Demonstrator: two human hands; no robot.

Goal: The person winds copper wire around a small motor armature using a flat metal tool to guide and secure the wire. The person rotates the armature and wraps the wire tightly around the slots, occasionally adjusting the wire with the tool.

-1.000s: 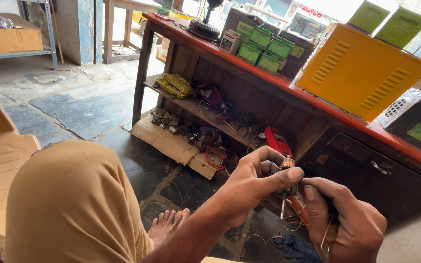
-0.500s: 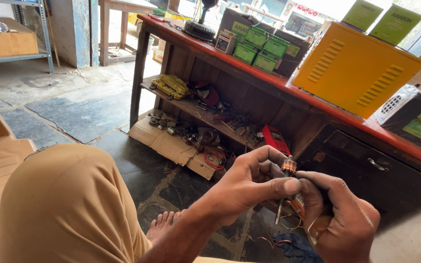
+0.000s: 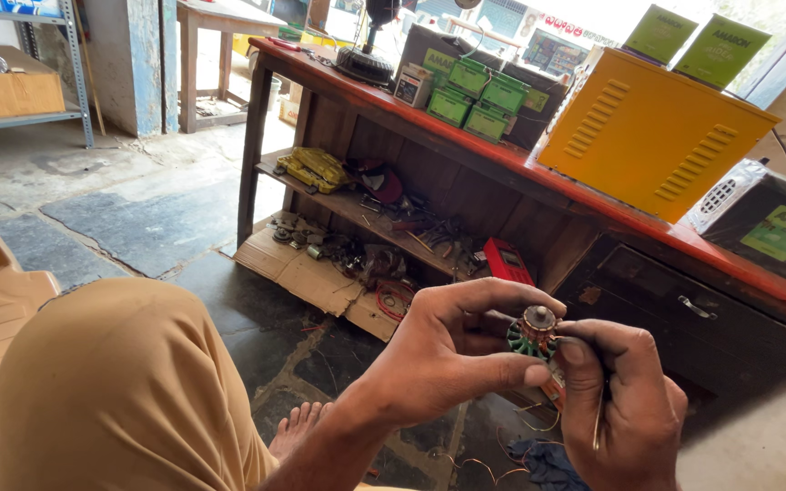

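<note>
I am watching both hands working together low in the view, and they are pinching one small part between them: a small motor armature (image 3: 533,332) with a copper-coloured top and a green toothed core. My left hand (image 3: 452,359) is closing around it from the left, its thumb pressing in below and its index finger curling over the top, so its grip is pressed together on the part. My right hand (image 3: 625,405) is meeting it from the right, fingertips clamping against the armature's side, with thin wire trailing down past that palm. Just beyond the grip, a red meter (image 3: 508,263) is lying by the lower shelf, and a coil of red wire (image 3: 397,300) is sitting on flattened cardboard (image 3: 316,277) to the left of the grip. Above and behind the grip, a red-topped wooden workbench (image 3: 466,145) is carrying a yellow vented metal box (image 3: 643,136) and green boxes (image 3: 479,91). Below the grip, a bare foot (image 3: 297,429) is resting on the stone floor.
</note>
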